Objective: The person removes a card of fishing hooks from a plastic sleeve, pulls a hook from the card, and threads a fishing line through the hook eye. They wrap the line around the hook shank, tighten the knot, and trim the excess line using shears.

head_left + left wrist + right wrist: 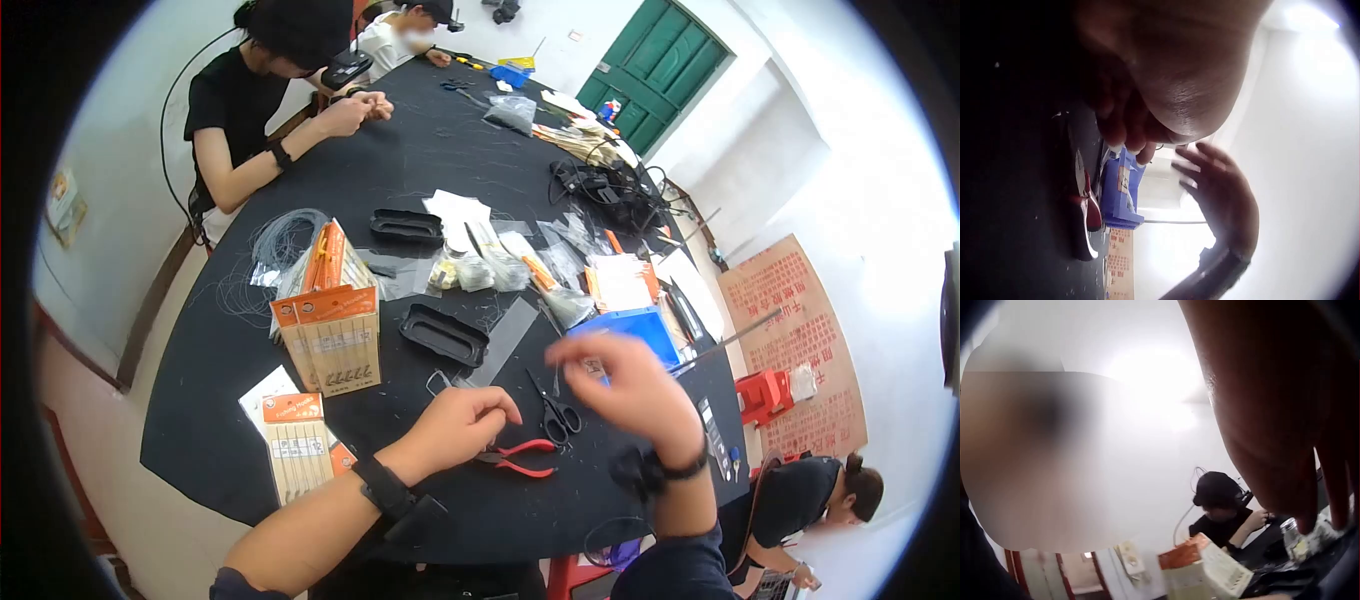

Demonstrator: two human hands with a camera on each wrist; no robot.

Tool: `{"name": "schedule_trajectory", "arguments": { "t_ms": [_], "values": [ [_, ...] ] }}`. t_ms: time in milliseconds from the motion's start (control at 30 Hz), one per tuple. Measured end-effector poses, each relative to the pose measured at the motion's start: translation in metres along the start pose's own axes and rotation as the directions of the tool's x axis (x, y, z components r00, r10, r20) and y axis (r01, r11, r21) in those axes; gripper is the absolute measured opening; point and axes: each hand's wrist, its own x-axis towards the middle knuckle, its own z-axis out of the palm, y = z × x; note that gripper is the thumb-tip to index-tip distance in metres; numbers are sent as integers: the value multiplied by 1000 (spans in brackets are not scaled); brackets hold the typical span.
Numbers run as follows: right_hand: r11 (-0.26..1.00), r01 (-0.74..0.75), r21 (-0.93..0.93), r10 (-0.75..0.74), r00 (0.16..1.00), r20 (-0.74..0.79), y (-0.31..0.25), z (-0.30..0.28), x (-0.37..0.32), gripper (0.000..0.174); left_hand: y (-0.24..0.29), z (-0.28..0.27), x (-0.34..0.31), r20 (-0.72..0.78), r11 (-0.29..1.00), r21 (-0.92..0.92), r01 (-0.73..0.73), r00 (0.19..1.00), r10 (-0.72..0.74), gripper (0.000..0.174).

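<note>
My left hand (455, 425) is over the black table with its fingers curled in, close above red-handled pliers (525, 458). Whether it pinches something thin I cannot tell. In the left wrist view its curled fingertips (1113, 136) show beside the pliers (1085, 206). My right hand (635, 390) is raised to the right, fingers loosely bent and apart, nothing visible in it. It overlaps a blue bin (640, 325) in the head view. Black-handled scissors (560, 415) lie between the two hands. A clear plastic strip (505, 340) lies beyond the left hand.
Orange-topped hook packets (335, 340) stand at left, with a flat packet (297, 450) in front. Black trays (445, 335), coiled line (285, 240) and plastic bags (490, 265) lie further back. One person (255, 110) works across the table; another (810, 510) bends at right.
</note>
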Motion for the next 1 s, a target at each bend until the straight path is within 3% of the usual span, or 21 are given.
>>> {"name": "schedule_trajectory", "arguments": {
  "t_ms": [67, 133, 200, 233, 267, 300, 333, 367, 400, 433, 467, 567, 633, 733, 867, 1000],
  "values": [
    [968, -230, 105, 182, 922, 341, -6, -17, -46, 20, -5, -2, 1, 7, 1000, -31, 3, 1000, -3, 21],
    [791, -594, 151, 403, 690, 602, 31, -35, -87, 24, -9, -2, 1, 6, 998, -56, 6, 1000, -6, 21],
    [599, -800, -22, 699, 510, 501, 78, -50, -113, 27, -3, -3, 1, 22, 998, -42, 37, 999, -36, 20],
    [505, -862, -28, 815, 466, 344, 111, -54, -121, 25, -1, -2, 1, 35, 998, -33, 53, 998, -52, 20],
    [552, -823, -135, 834, 540, 118, 145, -59, -125, 22, -1, -2, 1, 41, 998, -25, 57, 998, -56, 20],
    [626, -727, -284, 716, 679, -162, 184, -60, -125, 21, -3, -1, 2, 47, 998, -14, 60, 997, -60, 20],
    [714, -613, -339, 459, 775, -434, 229, -58, -125, 22, -3, -1, 2, 53, 998, 0, 63, 997, -63, 20],
    [674, -649, -351, 389, 717, -579, 256, -62, -114, 26, -2, -1, 2, 50, 998, -11, 66, 997, -65, 21],
    [689, -650, -320, 360, 691, -626, 261, -69, -101, 34, -1, -1, 2, 44, 997, -21, 70, 997, -69, 21],
    [754, -591, -287, 310, 705, -637, 292, -77, -93, 42, -1, -2, 1, 36, 997, -31, 75, 997, -74, 21],
    [765, -613, -200, 350, 655, -670, 308, -86, -81, 55, 0, -3, 0, 43, 997, -17, 72, 997, -71, 21],
    [679, -732, -54, 495, 511, -702, 337, -99, -54, 76, -3, -4, 1, 56, 994, -48, 95, 994, -92, 20],
    [683, -730, 3, 554, 516, -654, 359, -106, -46, 96, -1, -5, 0, 65, 994, -63, 85, 995, -81, 20],
    [704, -709, 46, 570, 526, -631, 370, -108, -38, 93, 0, -5, 1, 68, 993, -69, 94, 994, -89, 20],
    [626, -776, 76, 601, 419, -681, 367, -108, -28, 85, 2, -5, 2, 74, 993, -41, 114, 991, -111, 21],
    [635, -772, -14, 522, 443, -729, 348, -108, -36, 77, 1, -5, 1, 82, 992, -48, 113, 991, -109, 21]
  ]
}}
